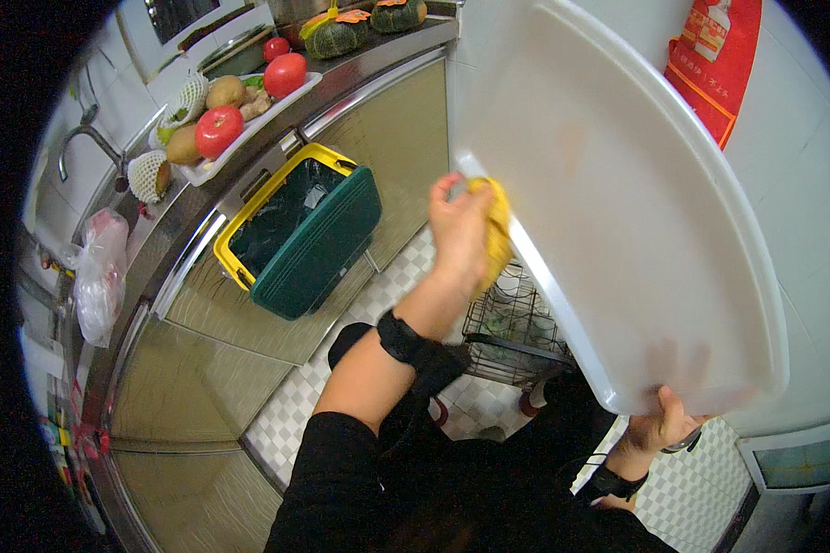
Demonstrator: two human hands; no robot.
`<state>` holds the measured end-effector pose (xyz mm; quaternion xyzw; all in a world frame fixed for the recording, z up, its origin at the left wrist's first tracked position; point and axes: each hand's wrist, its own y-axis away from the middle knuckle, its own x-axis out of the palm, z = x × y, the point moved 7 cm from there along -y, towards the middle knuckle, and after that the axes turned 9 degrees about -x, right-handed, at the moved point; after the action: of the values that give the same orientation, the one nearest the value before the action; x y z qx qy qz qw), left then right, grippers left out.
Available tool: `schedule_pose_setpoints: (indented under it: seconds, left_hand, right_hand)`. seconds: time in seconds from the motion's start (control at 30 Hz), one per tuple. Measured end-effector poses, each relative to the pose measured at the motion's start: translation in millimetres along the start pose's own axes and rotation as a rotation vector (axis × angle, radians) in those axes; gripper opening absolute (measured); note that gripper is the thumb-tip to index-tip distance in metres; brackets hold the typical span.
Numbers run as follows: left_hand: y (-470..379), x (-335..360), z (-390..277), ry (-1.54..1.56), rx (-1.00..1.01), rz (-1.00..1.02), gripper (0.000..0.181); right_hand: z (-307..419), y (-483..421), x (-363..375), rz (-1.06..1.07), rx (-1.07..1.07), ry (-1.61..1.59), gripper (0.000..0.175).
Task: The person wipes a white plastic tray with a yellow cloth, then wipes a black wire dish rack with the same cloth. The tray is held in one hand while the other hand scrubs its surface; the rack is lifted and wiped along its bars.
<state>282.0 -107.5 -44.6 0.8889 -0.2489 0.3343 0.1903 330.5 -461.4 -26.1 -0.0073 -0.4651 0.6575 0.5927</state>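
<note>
A large translucent white plastic lid or shallow tray [622,200] with a raised rim stands tilted in front of me. My left hand [460,221] grips a yellow cloth [496,235] and presses it against the near rim on the left side. My right hand [664,422] holds the lower right corner, with the thumb on the near side and the fingers showing blurred through the plastic. Below the rim, a dark wire rack [515,325] with glass items inside stands low by my legs, partly hidden by the lid.
At left, a yellow-rimmed green bin [318,242] hangs on the cabinet front. A white tray [249,131] on the metal counter holds tomatoes, kiwis and ginger. Small green pumpkins [335,38] sit behind it. A plastic bag [102,276] hangs near the faucet [90,142]. A red bag [712,69] hangs on the tiled wall.
</note>
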Motion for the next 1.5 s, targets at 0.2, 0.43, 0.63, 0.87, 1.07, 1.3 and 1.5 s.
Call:
schedule_pose_setpoints:
  seconds: [0.2, 0.43, 0.63, 0.87, 1.07, 1.3, 1.5]
  left_hand:
    - [-14.4, -15.0, -4.4, 0.09, 0.041, -0.096, 0.044]
    - [11.1, -16.9, 28.8, 0.081, -0.026, -0.028, 0.03]
    - [31.8, 10.4, 49.2, 0.067, -0.141, 0.113, 0.015]
    - [-19.4, -1.6, 6.1, 0.126, 0.011, 0.132, 0.009]
    - [-15.2, -7.9, -6.7, -0.074, 0.142, 0.044, 0.01]
    - [-0.6, -5.3, -35.4, -0.389, 0.341, 0.045, 0.016]
    - [2.3, 1.4, -24.2, -0.463, 0.384, 0.094, 0.012]
  right_hand:
    - [1.3, 1.2, -10.5, -0.077, 0.03, -0.017, 0.11]
    - [5.2, -1.3, -8.1, -0.126, -0.029, 0.015, 0.109]
    - [-5.6, 0.3, 3.3, -0.061, -0.009, 0.0, 0.11]
    - [1.7, -4.4, -21.0, -0.045, 0.027, 0.03, 0.102]
    - [-20.1, -13.3, -43.3, -0.011, 0.271, 0.214, 0.097]
    - [-1.3, -22.5, -13.8, 0.508, 0.603, -0.153, 0.126]
    - [-37.0, 12.6, -14.8, 0.658, 0.707, 0.281, 0.082]
